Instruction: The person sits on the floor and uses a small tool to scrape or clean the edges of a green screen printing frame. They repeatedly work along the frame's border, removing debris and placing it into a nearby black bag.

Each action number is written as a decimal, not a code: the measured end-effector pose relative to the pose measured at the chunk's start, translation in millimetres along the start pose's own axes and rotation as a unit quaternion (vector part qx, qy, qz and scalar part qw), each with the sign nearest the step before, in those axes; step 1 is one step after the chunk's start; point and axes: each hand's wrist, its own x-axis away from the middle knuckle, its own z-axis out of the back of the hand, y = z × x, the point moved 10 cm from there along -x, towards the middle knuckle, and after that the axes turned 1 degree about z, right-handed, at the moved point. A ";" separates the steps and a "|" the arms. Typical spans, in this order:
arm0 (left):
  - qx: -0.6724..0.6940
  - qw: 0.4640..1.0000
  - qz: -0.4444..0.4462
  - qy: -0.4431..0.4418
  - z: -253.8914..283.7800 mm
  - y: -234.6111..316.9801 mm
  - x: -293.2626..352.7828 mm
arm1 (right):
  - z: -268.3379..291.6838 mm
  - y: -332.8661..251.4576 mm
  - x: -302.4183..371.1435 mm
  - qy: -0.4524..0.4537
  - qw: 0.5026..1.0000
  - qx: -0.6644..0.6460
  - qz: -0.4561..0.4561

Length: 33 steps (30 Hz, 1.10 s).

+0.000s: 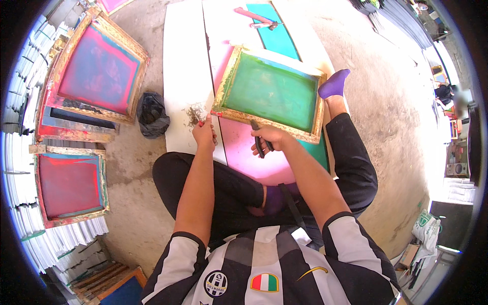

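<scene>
My right hand (267, 139) is closed around the dark handles of a pair of pliers (257, 136), just off the near edge of a wooden frame. That screen frame (272, 89) holds a green mesh and lies tilted across the boards; its wood is stained yellow and brown. By the frame's near left corner is my left hand (205, 134), its fingers bent together, with a small red thing (202, 123) showing at them. What that hand grips is too small to make out. Beside it, a little heap of thin, rusty-looking bits (195, 114) lies on the white board.
A hammer (256, 18) lies at the far end of the boards. Left of me are a crumpled black bag (152, 116) and red-meshed screen frames (99, 71) leaning by stacked white sheets (23, 168). My purple-socked foot (334, 84) rests against the green frame's right side.
</scene>
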 end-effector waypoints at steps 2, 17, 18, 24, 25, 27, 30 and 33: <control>0.027 1.000 0.004 0.001 1.7 -3.1 -6.2 | 12.2 -5.6 1.2 -0.001 1.000 0.002 -0.015; 0.030 0.999 0.000 0.010 -5.4 3.1 -3.1 | 32.4 -19.0 -7.3 -0.021 0.990 0.089 -0.107; 0.028 1.000 0.002 0.011 -6.4 3.0 -2.8 | 34.8 -20.0 -7.0 -0.015 0.988 0.098 -0.121; 0.028 1.000 -0.003 0.001 -14.3 1.1 -8.4 | 43.5 -18.0 -18.3 0.028 0.985 0.139 -0.103; 0.025 1.000 -0.007 0.008 -12.5 3.8 -6.4 | 37.1 -16.6 -20.9 0.038 0.985 0.148 -0.086; 0.019 0.999 -0.033 0.028 -8.0 8.5 -7.3 | 24.3 -10.4 -20.8 0.102 0.988 0.102 -0.046; -0.023 0.992 -0.093 0.087 4.1 5.2 -22.7 | 20.2 -2.2 -21.2 0.235 0.970 0.021 0.056; -0.129 0.954 -0.171 0.208 34.9 17.1 -34.4 | 9.1 -12.3 -13.1 0.267 0.957 0.051 0.099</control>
